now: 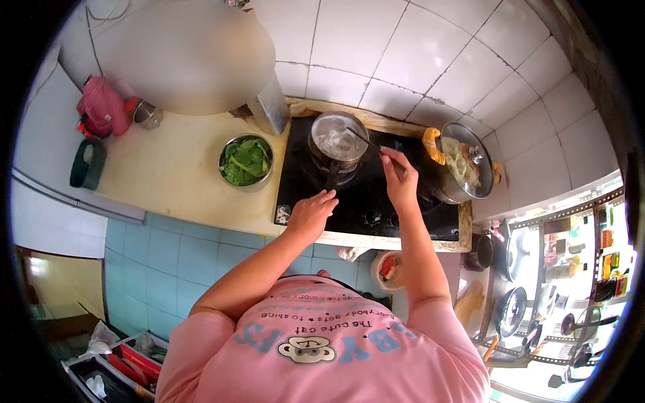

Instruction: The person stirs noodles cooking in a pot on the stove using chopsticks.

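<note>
On the black gas stove, a saucepan holds whitish, bubbling or foamy liquid. Its dark handle points toward me, and my left hand is closed at the handle's end. My right hand grips a long cooking utensil with a dark shaft and brown handle. The utensil slants down to the left over the pot's rim; its lower end dips into the liquid, so its head is hidden. Left of the stove, a metal bowl full of green leafy vegetables sits on the counter.
At the stove's right stands a larger pot with a glass lid and yellow-wrapped handles. A pink bag and a dark green container occupy the counter's far left. Shelves with pans and jars line the right. A bin stands below.
</note>
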A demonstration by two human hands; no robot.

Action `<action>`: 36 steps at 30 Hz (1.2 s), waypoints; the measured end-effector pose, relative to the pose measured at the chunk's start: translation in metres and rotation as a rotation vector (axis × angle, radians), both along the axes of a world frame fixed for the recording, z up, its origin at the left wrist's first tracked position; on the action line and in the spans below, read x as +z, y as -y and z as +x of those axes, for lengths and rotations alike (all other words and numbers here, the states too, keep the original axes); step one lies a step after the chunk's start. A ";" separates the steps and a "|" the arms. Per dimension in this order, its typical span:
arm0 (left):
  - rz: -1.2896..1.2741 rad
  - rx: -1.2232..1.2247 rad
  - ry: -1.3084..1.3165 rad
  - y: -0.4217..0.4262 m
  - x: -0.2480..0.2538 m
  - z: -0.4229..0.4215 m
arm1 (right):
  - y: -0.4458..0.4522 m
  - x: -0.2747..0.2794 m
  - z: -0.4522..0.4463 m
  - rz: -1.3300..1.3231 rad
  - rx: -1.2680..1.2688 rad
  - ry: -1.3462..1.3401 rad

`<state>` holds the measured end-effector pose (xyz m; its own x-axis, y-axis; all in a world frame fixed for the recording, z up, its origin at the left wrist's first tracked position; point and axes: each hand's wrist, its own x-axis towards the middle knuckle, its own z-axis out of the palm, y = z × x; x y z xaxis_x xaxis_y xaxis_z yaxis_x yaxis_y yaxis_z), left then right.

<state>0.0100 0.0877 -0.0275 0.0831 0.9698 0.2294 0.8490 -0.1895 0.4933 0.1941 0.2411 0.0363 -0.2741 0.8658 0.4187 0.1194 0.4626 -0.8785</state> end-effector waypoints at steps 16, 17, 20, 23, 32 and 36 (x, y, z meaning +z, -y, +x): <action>-0.008 -0.013 -0.064 0.000 0.001 0.000 | -0.149 -0.047 -0.053 -0.040 0.145 0.343; -0.009 -0.006 -0.061 0.001 0.001 0.000 | -0.151 -0.046 -0.048 -0.058 0.155 0.387; -0.003 -0.003 -0.052 0.001 0.002 0.001 | -0.150 -0.040 -0.028 -0.039 0.175 0.458; -0.026 -0.003 -0.069 0.002 0.004 0.001 | -0.144 -0.027 -0.013 -0.070 0.194 0.519; -0.011 -0.012 -0.038 0.000 -0.002 0.000 | -0.122 -0.015 -0.001 -0.188 0.306 0.559; -0.028 -0.016 -0.036 0.000 0.002 0.000 | -0.109 -0.009 -0.020 -0.348 0.398 0.411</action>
<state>0.0099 0.0878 -0.0257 0.1066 0.9742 0.1991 0.8633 -0.1900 0.4675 0.1741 0.3499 0.0278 -0.6781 0.7314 -0.0727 0.3546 0.2388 -0.9040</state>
